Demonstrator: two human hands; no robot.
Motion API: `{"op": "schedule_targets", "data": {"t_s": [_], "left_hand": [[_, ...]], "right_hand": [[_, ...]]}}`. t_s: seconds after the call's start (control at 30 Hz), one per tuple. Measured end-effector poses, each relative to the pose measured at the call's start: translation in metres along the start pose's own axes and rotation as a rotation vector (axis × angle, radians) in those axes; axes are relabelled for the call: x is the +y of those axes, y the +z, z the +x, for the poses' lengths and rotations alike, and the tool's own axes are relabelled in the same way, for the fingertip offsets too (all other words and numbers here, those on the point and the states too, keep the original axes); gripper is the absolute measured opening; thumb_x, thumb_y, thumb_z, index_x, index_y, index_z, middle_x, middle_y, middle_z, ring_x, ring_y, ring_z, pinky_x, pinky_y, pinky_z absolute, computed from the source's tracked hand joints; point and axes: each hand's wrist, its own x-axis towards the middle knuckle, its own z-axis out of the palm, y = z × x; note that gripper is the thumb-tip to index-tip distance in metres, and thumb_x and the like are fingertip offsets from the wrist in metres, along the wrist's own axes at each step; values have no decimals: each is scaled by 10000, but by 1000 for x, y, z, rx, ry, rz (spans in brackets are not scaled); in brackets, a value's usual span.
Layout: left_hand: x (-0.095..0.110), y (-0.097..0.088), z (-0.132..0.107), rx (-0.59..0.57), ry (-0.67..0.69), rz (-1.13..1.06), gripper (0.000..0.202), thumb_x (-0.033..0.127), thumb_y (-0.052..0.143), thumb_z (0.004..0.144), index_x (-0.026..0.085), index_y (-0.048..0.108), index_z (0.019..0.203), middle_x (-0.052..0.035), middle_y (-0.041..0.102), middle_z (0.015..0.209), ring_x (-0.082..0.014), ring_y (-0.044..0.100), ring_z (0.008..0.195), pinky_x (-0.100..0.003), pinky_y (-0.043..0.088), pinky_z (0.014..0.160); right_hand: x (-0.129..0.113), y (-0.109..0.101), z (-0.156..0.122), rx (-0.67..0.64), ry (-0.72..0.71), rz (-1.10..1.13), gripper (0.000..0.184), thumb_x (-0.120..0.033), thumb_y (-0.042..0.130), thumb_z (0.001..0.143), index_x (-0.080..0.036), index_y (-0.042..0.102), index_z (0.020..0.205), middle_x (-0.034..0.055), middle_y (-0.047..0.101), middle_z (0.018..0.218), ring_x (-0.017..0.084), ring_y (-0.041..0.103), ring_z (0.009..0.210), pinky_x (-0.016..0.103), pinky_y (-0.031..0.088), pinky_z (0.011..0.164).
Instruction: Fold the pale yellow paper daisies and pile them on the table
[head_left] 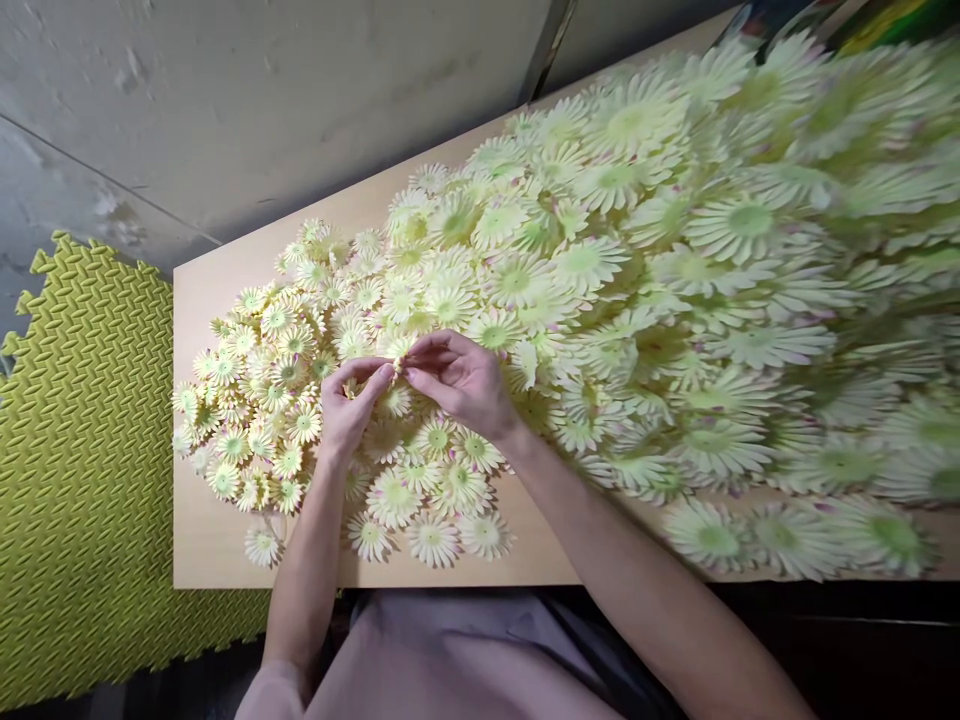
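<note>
My left hand (351, 402) and my right hand (466, 385) meet above the flowers near the middle of the table. Between their fingertips they pinch a small pale yellow artificial flower (398, 366), seen mostly edge-on and partly covered by the fingers. Thumb and forefinger of each hand close on it from opposite sides. Beneath and around the hands lie many loose daisy-like flower heads with pale petals, green centres and some purple tips. Smaller flower heads (289, 372) are heaped to the left; larger flower heads (587, 262) spread to the right.
The light wooden table (217, 555) runs along a worn grey wall (315, 110). Yellow-green interlocking foam mat (82, 480) lies at the left, partly raised against the wall. Three flower heads (433, 540) sit near the front edge. Something green and yellow (892, 25) shows at the top right.
</note>
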Motion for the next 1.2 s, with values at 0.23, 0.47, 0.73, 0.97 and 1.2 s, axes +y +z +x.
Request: {"op": "schedule_targets", "data": {"t_s": [0.23,0.47,0.73,0.97,1.2], "left_hand": [[0,-3,1,-83,7,22,194,368,763,783,259,798,939,-66,773,995,-192,698,959,-336,521,894],[-8,1,-1,64,-29,-24,223,419,763,768,211,796,844,-53,764,847,-157,686,787,-277,537,727],[-9,6,-1,73,-183,-196,260,445,812,692,191,755,708,-17,682,710,-112,605,660,-242,502,639],[-7,4,0,89,-306,-293,307,461,830,647,186,699,687,12,637,695,-88,536,574,-219,435,534],[-9,3,1,133,-323,-318,325,466,812,676,191,646,723,37,602,671,-76,513,534,-217,423,508]], "right_hand": [[0,-1,0,-40,-4,-29,200,-213,739,785,-209,653,965,25,723,903,157,714,849,307,639,770],[2,2,0,13,-6,-84,201,-265,770,771,-208,645,917,18,711,865,153,708,803,310,640,751],[0,5,0,59,-20,-94,224,-276,763,745,-223,565,837,0,640,777,149,670,737,304,610,677],[0,2,0,21,-42,-62,185,-164,723,729,-216,593,850,-7,638,782,137,643,726,278,578,670],[-1,2,1,14,-32,-7,198,-99,698,684,-213,596,810,-18,606,758,124,602,689,259,541,628]]}}
